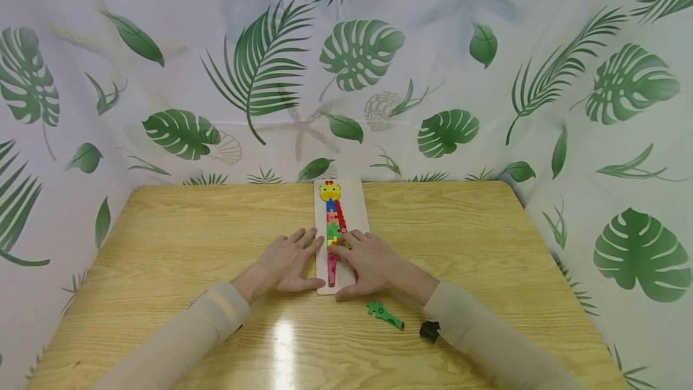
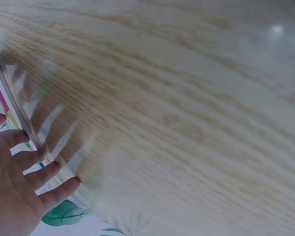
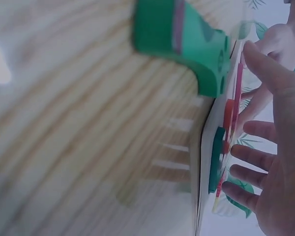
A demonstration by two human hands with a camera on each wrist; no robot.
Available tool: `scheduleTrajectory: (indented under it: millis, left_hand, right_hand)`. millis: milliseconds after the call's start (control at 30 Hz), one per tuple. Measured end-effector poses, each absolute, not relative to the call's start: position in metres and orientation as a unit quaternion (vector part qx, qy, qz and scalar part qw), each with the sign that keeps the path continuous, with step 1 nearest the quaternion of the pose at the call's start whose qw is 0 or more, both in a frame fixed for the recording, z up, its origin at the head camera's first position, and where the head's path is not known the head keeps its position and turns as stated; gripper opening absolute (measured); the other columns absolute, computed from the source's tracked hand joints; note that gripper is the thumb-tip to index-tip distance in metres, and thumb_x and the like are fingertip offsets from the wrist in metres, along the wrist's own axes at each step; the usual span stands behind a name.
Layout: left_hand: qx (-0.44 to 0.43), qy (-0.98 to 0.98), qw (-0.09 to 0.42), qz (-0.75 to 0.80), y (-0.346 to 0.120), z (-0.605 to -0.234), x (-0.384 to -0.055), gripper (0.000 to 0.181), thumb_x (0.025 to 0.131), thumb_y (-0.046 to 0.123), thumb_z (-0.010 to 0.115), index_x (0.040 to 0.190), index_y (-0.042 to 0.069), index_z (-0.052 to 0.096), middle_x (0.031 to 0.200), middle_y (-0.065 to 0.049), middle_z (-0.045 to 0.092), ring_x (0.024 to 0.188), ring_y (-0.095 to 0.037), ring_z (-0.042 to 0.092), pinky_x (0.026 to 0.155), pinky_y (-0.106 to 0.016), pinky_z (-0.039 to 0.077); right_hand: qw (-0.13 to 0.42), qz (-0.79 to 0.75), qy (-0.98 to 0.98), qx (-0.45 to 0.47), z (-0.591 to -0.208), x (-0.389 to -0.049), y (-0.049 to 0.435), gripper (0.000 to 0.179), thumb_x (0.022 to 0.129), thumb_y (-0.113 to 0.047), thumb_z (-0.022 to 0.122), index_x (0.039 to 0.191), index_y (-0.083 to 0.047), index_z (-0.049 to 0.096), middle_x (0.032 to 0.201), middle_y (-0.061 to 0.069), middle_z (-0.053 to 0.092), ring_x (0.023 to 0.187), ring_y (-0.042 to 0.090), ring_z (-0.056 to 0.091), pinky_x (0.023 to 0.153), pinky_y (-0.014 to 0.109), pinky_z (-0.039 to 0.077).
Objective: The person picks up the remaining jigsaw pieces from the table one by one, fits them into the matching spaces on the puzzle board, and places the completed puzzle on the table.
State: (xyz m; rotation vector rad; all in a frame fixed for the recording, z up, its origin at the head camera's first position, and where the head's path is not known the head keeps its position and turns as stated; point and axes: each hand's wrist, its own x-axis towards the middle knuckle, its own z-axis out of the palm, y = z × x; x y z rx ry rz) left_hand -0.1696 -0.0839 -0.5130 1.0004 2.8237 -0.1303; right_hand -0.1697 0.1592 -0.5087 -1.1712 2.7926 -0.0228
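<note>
A pale board (image 1: 354, 203) lies on the table, bearing a giraffe jigsaw with a yellow head (image 1: 329, 191), a red mane (image 1: 340, 215), colourful neck pieces and a pink leg piece (image 1: 332, 269). My left hand (image 1: 287, 262) rests along the board's left edge, fingers spread; the left wrist view shows them nearly straight at the rim. Over the board's lower right my right hand (image 1: 373, 260) reaches with loosely extended fingers, its fingertips on the lower pieces, hiding part of them. A green leg piece (image 1: 385, 315) lies off the board, below the right hand.
The light wooden table (image 1: 216, 215) extends to both sides of the board. Behind it hangs a white leaf-print cloth (image 1: 379, 131), close to the board's far end. A small black object (image 1: 430, 331) shows beside the right sleeve.
</note>
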Motion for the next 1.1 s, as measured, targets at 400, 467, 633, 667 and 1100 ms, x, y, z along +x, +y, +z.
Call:
scheduleTrajectory:
  millis: [400, 467, 633, 667, 1100]
  left_hand:
    - [0.329, 0.94, 0.075, -0.042, -0.085, -0.514, -0.169, 0.099, 0.096, 0.08, 0.045, 0.167, 0.013, 0.032, 0.174, -0.015, 0.031, 0.156, -0.04, 0.041, 0.115, -0.056, 0.051]
    - [0.329, 0.94, 0.075, -0.039, -0.084, -0.513, -0.169, 0.099, 0.096, 0.08, 0.045, 0.167, 0.013, 0.032, 0.174, -0.015, 0.031, 0.157, -0.04, 0.04, 0.116, -0.057, 0.05]
    - [0.331, 0.94, 0.076, -0.037, -0.084, -0.513, -0.169, 0.099, 0.096, 0.08, 0.045, 0.167, 0.013, 0.031, 0.175, -0.015, 0.03, 0.157, -0.04, 0.04, 0.116, -0.056, 0.05]
    - [0.331, 0.94, 0.076, -0.037, -0.084, -0.513, -0.169, 0.099, 0.096, 0.08, 0.045, 0.167, 0.013, 0.031, 0.175, -0.015, 0.03, 0.157, -0.04, 0.04, 0.116, -0.056, 0.05]
    - [0.33, 0.94, 0.071, -0.043, -0.084, -0.515, -0.17, 0.099, 0.096, 0.08, 0.045, 0.167, 0.013, 0.031, 0.174, -0.014, 0.031, 0.157, -0.039, 0.04, 0.115, -0.055, 0.051]
  right_hand:
    - [0.092, -0.005, 0.907, -0.411, -0.498, -0.16, 0.171, 0.098, 0.084, -0.081, 0.065, 0.162, -0.026, 0.044, 0.153, 0.005, 0.053, 0.144, 0.027, 0.046, 0.118, 0.048, 0.045]
    - [0.094, 0.0, 0.904, -0.417, -0.497, -0.157, 0.173, 0.098, 0.085, -0.081, 0.065, 0.163, -0.026, 0.042, 0.153, 0.004, 0.054, 0.144, 0.026, 0.047, 0.118, 0.048, 0.045]
    - [0.093, 0.012, 0.898, -0.429, -0.495, -0.151, 0.177, 0.095, 0.086, -0.082, 0.062, 0.16, -0.025, 0.046, 0.154, 0.004, 0.055, 0.144, 0.027, 0.048, 0.117, 0.05, 0.046]
    - [0.093, 0.012, 0.897, -0.432, -0.495, -0.149, 0.178, 0.094, 0.086, -0.082, 0.061, 0.159, -0.025, 0.047, 0.153, 0.004, 0.055, 0.144, 0.028, 0.048, 0.117, 0.05, 0.046]
    - [0.08, 0.015, 0.885, -0.458, -0.496, -0.137, 0.194, 0.087, 0.089, -0.08, 0.06, 0.155, -0.025, 0.053, 0.15, 0.002, 0.057, 0.139, 0.025, 0.051, 0.114, 0.05, 0.049]
